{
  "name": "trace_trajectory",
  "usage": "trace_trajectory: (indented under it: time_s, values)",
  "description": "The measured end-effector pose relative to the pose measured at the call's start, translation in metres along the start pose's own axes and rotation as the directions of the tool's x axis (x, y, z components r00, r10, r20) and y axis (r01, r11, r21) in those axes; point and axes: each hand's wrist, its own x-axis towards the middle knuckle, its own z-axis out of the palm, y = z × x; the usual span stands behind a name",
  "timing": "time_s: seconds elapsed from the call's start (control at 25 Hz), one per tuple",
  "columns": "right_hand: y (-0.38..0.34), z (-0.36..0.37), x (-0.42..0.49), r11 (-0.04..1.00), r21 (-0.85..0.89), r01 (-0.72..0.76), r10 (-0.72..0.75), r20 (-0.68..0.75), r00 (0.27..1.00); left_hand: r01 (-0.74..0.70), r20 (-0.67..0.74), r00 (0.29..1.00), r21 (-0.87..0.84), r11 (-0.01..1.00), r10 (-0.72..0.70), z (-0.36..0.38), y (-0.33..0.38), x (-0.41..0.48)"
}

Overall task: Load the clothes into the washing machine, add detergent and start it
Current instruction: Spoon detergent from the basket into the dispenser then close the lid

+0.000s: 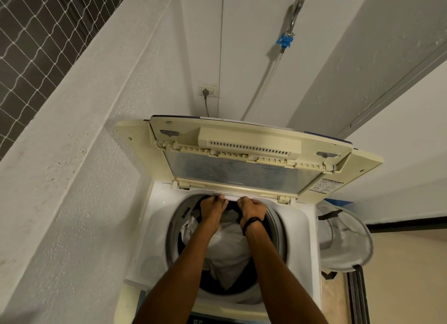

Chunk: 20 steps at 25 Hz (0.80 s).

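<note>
A: In the head view, where are the clothes found?

B: Inside the drum of the washer. A pale heap is seen in the middle, and dark cloth is bunched at the far edge.

A: And how are the grips set?

B: The left grip and the right grip are placed side by side at the far rim. On both, the fingers are curled into that dark cloth. How deep the hold goes cannot be told, as the fingertips are hidden.

A: How is the load expected to handle?

B: It is judged soft, limp and light. No firm edge is offered, so a fistful of folds is best taken, or the heap is pressed down with flat palms. Loose ends may be left draped over the rim and should be tucked below it.

A: What is found around the washer?

B: The lid is propped open just beyond the knuckles, so little room is left there. A mesh hamper is leaned against the washer's right side. On the wall a tap with a hose and a socket are seen, well apart from the work. No detergent is seen.
</note>
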Motion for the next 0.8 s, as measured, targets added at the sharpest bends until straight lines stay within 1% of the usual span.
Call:
trace_trajectory:
  time_s: [0.08,0.16,0.2,0.24,0.28,0.32,0.36,0.4,0.44,0.48,0.52,0.56,0.6,0.64,0.68,0.72,0.8]
  values:
    - [0.001,-0.008,0.0,0.996,-0.064,0.057,-0.055,0.027,0.998,-0.006,0.024,1.0,0.054,0.998,0.005,-0.007,0.0,0.0]
    - [-0.006,-0.023,-0.013,0.979,-0.149,0.141,-0.136,0.047,0.99,-0.049,0.027,0.999,0.157,0.986,0.045,-0.02,0.001,0.002]
    - [-0.013,-0.033,-0.026,0.949,-0.227,0.219,-0.213,0.053,0.976,-0.1,0.031,0.995,0.2,0.975,0.096,-0.027,0.004,-0.002]
    - [-0.02,-0.044,-0.039,0.899,-0.306,0.314,-0.31,0.063,0.949,-0.182,0.046,0.983,0.239,0.954,0.176,-0.034,0.011,-0.01]
    - [-0.028,-0.055,-0.052,0.841,-0.344,0.417,-0.414,0.087,0.906,-0.288,0.07,0.958,0.284,0.915,0.28,-0.038,0.02,-0.023]
    - [-0.039,-0.065,-0.068,0.792,-0.339,0.508,-0.495,0.129,0.859,-0.4,0.09,0.915,0.335,0.853,0.394,-0.043,0.033,-0.044]
    - [-0.052,-0.074,-0.086,0.752,-0.304,0.585,-0.56,0.175,0.81,-0.512,0.111,0.852,0.388,0.767,0.512,-0.047,0.048,-0.067]
    - [-0.067,-0.082,-0.106,0.719,-0.244,0.65,-0.619,0.201,0.759,-0.605,0.111,0.773,0.428,0.672,0.625,-0.05,0.065,-0.091]
    - [-0.083,-0.089,-0.126,0.666,-0.175,0.725,-0.694,0.21,0.688,-0.692,0.093,0.673,0.431,0.58,0.734,-0.051,0.085,-0.118]
    - [-0.103,-0.097,-0.151,0.592,-0.121,0.797,-0.772,0.199,0.604,-0.771,0.059,0.551,0.418,0.481,0.832,-0.05,0.108,-0.143]
    - [-0.126,-0.105,-0.176,0.476,-0.089,0.875,-0.858,0.17,0.485,-0.842,0.022,0.397,0.407,0.354,0.918,-0.048,0.131,-0.164]
    - [-0.149,-0.111,-0.197,0.338,-0.106,0.935,-0.931,0.107,0.348,-0.883,0.0,0.235,0.419,0.213,0.972,-0.042,0.155,-0.181]
    - [-0.173,-0.115,-0.217,0.217,-0.159,0.963,-0.973,0.046,0.227,-0.89,0.013,0.105,0.447,0.088,0.994,-0.037,0.178,-0.195]
    - [-0.195,-0.115,-0.229,0.14,-0.223,0.965,-0.988,0.027,0.15,-0.872,0.062,0.045,0.49,0.009,0.997,-0.029,0.198,-0.202]
    - [-0.214,-0.111,-0.231,0.082,-0.277,0.957,-0.993,0.061,0.103,-0.836,0.147,0.069,0.548,-0.023,0.987,-0.019,0.215,-0.202]
    - [-0.228,-0.103,-0.226,0.037,-0.327,0.944,-0.986,0.144,0.089,-0.783,0.256,0.147,0.62,-0.045,0.956,-0.011,0.228,-0.198]
    - [-0.24,-0.085,-0.204,-0.08,-0.458,0.886,-0.925,0.365,0.106,-0.647,0.441,0.336,0.75,-0.136,0.832,-0.002,0.238,-0.182]
